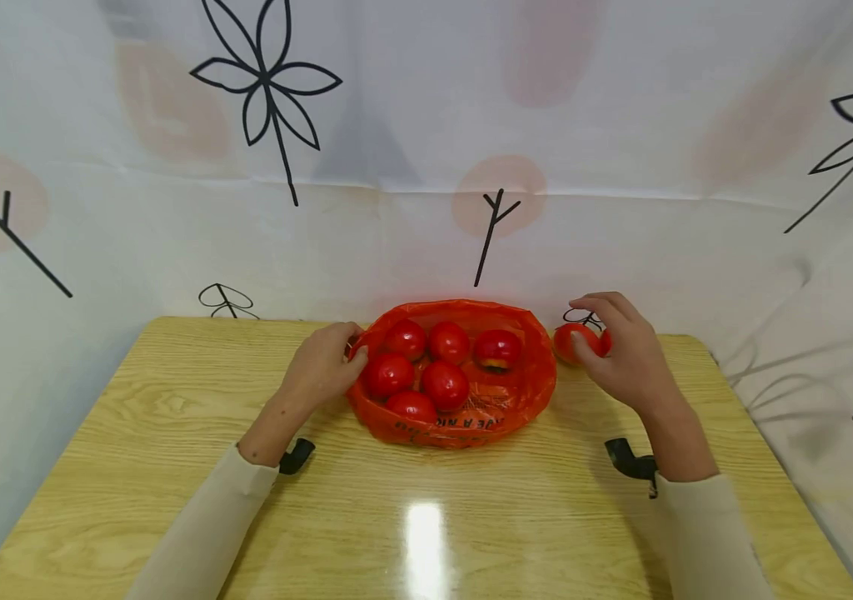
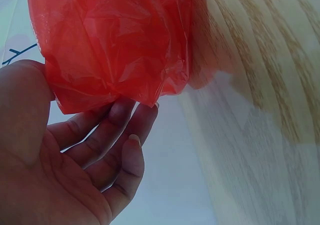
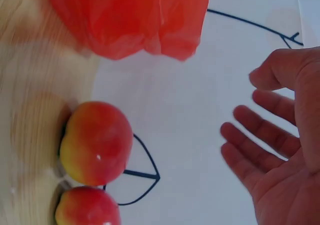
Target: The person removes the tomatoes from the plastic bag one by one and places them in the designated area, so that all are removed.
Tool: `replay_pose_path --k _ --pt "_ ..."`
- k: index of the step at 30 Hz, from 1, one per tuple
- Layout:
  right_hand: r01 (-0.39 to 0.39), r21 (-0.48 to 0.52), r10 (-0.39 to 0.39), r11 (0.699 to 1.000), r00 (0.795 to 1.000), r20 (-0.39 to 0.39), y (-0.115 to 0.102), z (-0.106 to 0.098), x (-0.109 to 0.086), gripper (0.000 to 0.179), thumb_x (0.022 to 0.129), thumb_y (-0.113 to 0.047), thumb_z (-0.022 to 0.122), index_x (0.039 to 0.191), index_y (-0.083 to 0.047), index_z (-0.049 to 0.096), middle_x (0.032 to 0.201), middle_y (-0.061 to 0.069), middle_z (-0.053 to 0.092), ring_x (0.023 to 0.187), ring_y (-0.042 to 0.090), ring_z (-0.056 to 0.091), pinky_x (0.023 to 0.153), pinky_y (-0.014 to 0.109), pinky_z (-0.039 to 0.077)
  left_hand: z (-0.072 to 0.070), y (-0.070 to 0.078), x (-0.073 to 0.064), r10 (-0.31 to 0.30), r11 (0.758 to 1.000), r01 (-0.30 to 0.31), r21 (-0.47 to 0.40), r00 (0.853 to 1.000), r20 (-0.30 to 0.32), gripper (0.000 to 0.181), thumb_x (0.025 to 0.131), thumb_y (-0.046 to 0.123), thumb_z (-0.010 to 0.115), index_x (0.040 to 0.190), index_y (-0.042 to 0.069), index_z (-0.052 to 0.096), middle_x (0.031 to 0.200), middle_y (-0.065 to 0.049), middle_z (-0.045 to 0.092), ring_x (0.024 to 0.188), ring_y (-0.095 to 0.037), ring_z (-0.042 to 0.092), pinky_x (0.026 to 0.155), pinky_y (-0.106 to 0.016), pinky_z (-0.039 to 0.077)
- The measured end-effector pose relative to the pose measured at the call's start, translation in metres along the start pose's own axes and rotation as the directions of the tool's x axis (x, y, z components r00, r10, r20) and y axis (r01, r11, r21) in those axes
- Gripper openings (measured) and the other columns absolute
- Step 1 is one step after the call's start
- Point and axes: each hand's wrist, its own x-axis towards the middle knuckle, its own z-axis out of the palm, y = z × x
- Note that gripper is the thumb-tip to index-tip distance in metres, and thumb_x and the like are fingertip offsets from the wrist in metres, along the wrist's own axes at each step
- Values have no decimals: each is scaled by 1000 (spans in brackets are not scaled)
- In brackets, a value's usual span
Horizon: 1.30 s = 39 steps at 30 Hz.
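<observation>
A red plastic bag (image 1: 522, 398), its mouth spread wide, lies on the table with several red apples (image 1: 445, 385) in it. My left hand (image 1: 324, 363) pinches the bag's left rim; the left wrist view shows the thumb on one side of the red plastic (image 2: 110, 45) and fingertips at its lower edge. Just right of the bag, two loose red-and-yellow apples (image 3: 97, 142) sit side by side on the table. My right hand (image 1: 625, 354) hovers over them with fingers spread and slightly bent, and its palm (image 3: 290, 190) holds nothing.
The light wooden table (image 1: 172, 467) ends close behind the bag. A white cloth (image 1: 411, 242) with black plant drawings hangs behind it and down both sides. Dark wrist mounts (image 1: 629, 460) stick out inward from both wrists.
</observation>
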Motion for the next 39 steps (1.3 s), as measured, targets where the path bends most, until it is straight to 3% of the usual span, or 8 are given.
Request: replay_pose_path --k 4,7,10,19,27,33,39 --pt "16 5 -16 1000 1000 -3 -6 5 2 41 90 1 74 130 -3 67 131 12 64 117 32 61 89 16 47 0 0 0 4 1000 -4 -2 1000 1 26 100 19 63 120 3 70 101 -8 70 83 -24 60 70 -35 56" --pt "27 8 -27 1000 1000 10 -12 9 3 42 88 1 76 129 -4 68 131 11 64 119 31 62 96 36 57 -1 1 0 4 1000 -4 -4 1000 0 25 100 19 64 119 4 70 101 -8 69 83 -24 60 70 -35 56" --pt "62 33 -63 998 998 29 -19 15 4 43 87 2 77 129 -4 68 132 12 64 119 31 62 90 55 59 -1 1 -1 4 1000 -4 -4 1000 -1 25 100 19 64 119 4 70 100 -7 69 83 -24 60 70 -35 56" --pt "136 76 -142 988 986 87 -28 34 5 42 90 2 74 131 -3 66 131 10 63 116 31 62 88 50 59 -1 1 0 3 1000 -3 -4 1000 -5 25 100 19 64 119 4 71 98 -7 69 83 -24 60 69 -35 54" --pt "171 91 -184 981 968 169 -37 48 3 44 93 -1 72 136 -3 64 137 12 61 127 33 59 102 53 54 1 1 0 12 1000 -12 2 1000 -5 25 100 20 64 119 4 71 99 -7 69 83 -24 60 70 -35 55" --pt "118 37 -124 992 956 268 -42 55 2 44 97 -7 71 140 -2 63 147 18 57 134 38 55 105 57 52 -1 2 -1 15 1000 -15 3 1000 -5 26 100 20 64 119 4 70 100 -8 69 84 -24 60 71 -36 55" --pt "42 -13 -34 999 921 388 -45 59 1 53 98 -12 71 148 -2 57 155 22 49 140 43 50 108 60 49 -1 2 -1 14 1000 -14 8 1000 -4 26 100 20 64 119 4 71 99 -7 69 84 -24 60 71 -36 55"
